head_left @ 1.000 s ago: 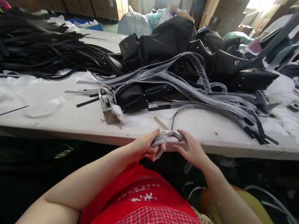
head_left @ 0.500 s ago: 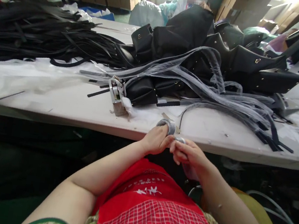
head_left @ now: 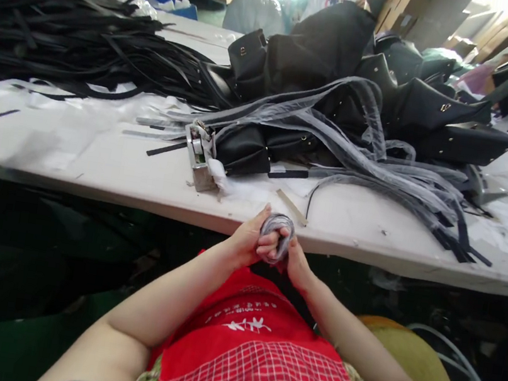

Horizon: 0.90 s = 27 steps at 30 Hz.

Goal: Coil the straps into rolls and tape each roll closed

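Coil (head_left: pixel 278 221): clamped in my left hand (head_left: pixel 246 240).
My right hand (head_left: pixel 299 266): touching its right side, closure I cannot tell.
Black bags (head_left: pixel 315 53): heaped far side.

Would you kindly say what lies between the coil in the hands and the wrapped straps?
The head view shows a flat tan strip and a thin dark strand on the table between the coil and wrapped straps.

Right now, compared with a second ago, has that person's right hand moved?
Yes. Judged against the metal device on the table, the right hand has shifted left, nearer the device, and is now at the coil.
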Each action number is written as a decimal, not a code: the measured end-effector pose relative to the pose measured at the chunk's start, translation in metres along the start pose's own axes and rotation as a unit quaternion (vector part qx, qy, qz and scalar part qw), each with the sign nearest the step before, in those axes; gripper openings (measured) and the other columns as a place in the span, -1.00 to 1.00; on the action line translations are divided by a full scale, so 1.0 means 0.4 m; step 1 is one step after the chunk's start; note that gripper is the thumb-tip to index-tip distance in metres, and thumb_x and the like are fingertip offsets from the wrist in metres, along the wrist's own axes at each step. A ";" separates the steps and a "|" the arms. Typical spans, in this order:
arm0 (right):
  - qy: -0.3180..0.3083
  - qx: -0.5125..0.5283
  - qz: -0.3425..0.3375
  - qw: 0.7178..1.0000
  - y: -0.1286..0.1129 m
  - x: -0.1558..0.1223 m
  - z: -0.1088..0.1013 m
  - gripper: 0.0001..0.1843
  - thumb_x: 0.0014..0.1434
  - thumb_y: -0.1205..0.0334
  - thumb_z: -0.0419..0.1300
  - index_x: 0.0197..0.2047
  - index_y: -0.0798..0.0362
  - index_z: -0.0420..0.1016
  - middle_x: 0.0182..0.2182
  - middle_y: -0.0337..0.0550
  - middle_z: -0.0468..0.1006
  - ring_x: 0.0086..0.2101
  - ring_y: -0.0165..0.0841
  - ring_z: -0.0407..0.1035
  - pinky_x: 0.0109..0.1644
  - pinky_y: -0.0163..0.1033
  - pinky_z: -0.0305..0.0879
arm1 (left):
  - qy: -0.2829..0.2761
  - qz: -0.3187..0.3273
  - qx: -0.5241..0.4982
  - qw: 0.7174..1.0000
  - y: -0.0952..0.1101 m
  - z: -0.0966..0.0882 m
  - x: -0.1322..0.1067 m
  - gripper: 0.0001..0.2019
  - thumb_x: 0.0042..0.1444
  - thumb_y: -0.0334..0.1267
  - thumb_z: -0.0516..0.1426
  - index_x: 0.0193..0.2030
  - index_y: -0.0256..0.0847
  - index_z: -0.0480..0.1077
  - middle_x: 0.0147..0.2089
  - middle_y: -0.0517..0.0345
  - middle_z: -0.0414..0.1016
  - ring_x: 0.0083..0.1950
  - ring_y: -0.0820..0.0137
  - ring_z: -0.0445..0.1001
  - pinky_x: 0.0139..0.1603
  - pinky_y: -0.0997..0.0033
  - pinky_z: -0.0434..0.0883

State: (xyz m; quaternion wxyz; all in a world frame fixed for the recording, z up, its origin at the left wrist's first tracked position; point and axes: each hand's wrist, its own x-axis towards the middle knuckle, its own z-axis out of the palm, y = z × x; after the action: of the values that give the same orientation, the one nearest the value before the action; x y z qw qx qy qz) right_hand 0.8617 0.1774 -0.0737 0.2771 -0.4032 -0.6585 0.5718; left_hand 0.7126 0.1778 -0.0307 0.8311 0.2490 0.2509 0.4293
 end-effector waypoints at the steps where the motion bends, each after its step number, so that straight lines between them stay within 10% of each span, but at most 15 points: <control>1: 0.022 0.037 -0.003 0.999 0.006 0.002 0.013 -0.18 0.20 -0.46 -0.31 -0.04 0.08 0.34 -0.39 -0.06 0.53 -0.54 -0.35 0.33 -0.53 -0.27 0.23 | 0.011 0.028 -0.039 0.999 -0.008 0.000 0.001 -0.31 0.32 0.19 -0.24 -0.35 -0.35 0.47 -0.77 0.42 -0.03 -0.77 0.61 0.01 -0.54 0.53 0.36; 4: 0.049 0.041 -0.017 0.998 -0.006 0.002 -0.009 -0.33 0.21 -0.40 -0.10 -0.06 0.06 0.33 -0.31 -0.06 0.53 -0.41 -0.31 0.39 -0.37 -0.24 0.33 | 0.039 0.061 -0.049 0.996 -0.037 -0.022 -0.008 -0.41 0.29 0.18 -0.11 -0.25 -0.33 0.47 -0.65 0.32 0.22 -0.63 0.55 0.26 -0.34 0.45 0.45; 7: -0.058 -0.123 -0.027 0.990 -0.046 -0.012 -0.084 -0.45 0.23 -0.27 0.01 -0.11 0.07 0.42 -0.28 -0.08 0.55 -0.31 -0.28 0.42 -0.21 -0.22 0.33 | 0.118 0.109 0.143 0.976 -0.067 -0.057 -0.033 -0.53 0.21 0.13 0.05 -0.16 -0.32 0.46 -0.36 0.10 0.50 -0.31 0.37 0.49 -0.12 0.32 0.46; 14: -0.344 -0.308 0.024 0.887 -0.084 -0.031 -0.121 -0.67 0.11 -0.01 0.25 -0.21 0.07 0.58 -0.39 -0.19 0.58 -0.43 -0.37 0.37 -0.37 -0.34 0.22 | 0.071 0.083 0.592 0.798 -0.154 -0.050 -0.113 -0.55 0.25 -0.14 0.06 0.27 -0.09 0.25 0.16 0.00 0.47 0.07 0.20 0.49 0.14 0.16 0.37; 16: -0.302 -0.288 0.036 0.908 -0.067 0.002 -0.138 -0.63 0.16 -0.06 0.20 -0.20 0.08 0.59 -0.44 -0.21 0.55 -0.45 -0.39 0.35 -0.39 -0.35 0.21 | 0.094 0.086 0.591 0.797 -0.168 -0.049 -0.132 -0.66 0.29 -0.17 -0.02 0.15 -0.09 0.38 0.07 0.06 0.54 0.02 0.26 0.51 0.09 0.25 0.40; 18: -0.125 -0.344 0.017 0.931 -0.042 0.058 -0.170 -0.64 0.25 0.01 0.12 -0.11 0.10 0.57 -0.37 -0.14 0.56 -0.38 -0.34 0.38 -0.30 -0.30 0.26 | 0.103 0.104 0.573 0.806 -0.170 -0.055 -0.144 -0.68 0.32 -0.17 -0.05 0.00 -0.11 0.49 -0.04 0.09 0.59 -0.04 0.31 0.53 0.04 0.34 0.41; 21: 0.133 -0.514 -0.029 0.847 -0.002 0.159 -0.208 -0.65 0.23 0.17 0.13 0.03 0.13 0.49 -0.15 0.06 0.53 -0.16 -0.19 0.36 -0.06 -0.17 0.24 | 0.101 0.104 0.551 0.822 -0.155 -0.064 -0.151 -0.68 0.31 -0.15 -0.04 -0.13 -0.14 0.54 -0.15 0.10 0.61 -0.11 0.33 0.53 -0.02 0.41 0.40; 23: 0.149 -0.586 -0.036 0.796 0.017 0.211 -0.218 -0.71 0.22 0.26 0.13 -0.01 0.14 0.50 -0.14 0.13 0.51 -0.10 -0.13 0.33 -0.01 -0.13 0.20 | 0.102 0.086 0.525 0.841 -0.142 -0.068 -0.153 -0.67 0.30 -0.12 -0.02 -0.15 -0.16 0.55 -0.18 0.10 0.62 -0.13 0.33 0.53 -0.04 0.42 0.40; 27: 0.149 -0.606 -0.018 0.781 0.012 0.229 -0.224 -0.68 0.30 0.39 -0.07 -0.13 0.17 0.52 -0.27 0.13 0.53 -0.17 -0.13 0.37 -0.05 -0.11 0.21 | 0.123 0.054 0.416 0.899 -0.133 -0.083 -0.152 -0.62 0.28 -0.05 0.00 -0.16 -0.23 0.56 -0.16 0.06 0.62 -0.11 0.30 0.53 -0.02 0.39 0.40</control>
State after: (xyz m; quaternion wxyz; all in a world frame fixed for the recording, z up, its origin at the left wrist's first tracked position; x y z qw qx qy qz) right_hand 0.8890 0.3028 -0.0700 0.0804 -0.5565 -0.8268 -0.0179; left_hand 0.6922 0.1061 -0.0768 0.5895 0.5308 0.4932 0.3571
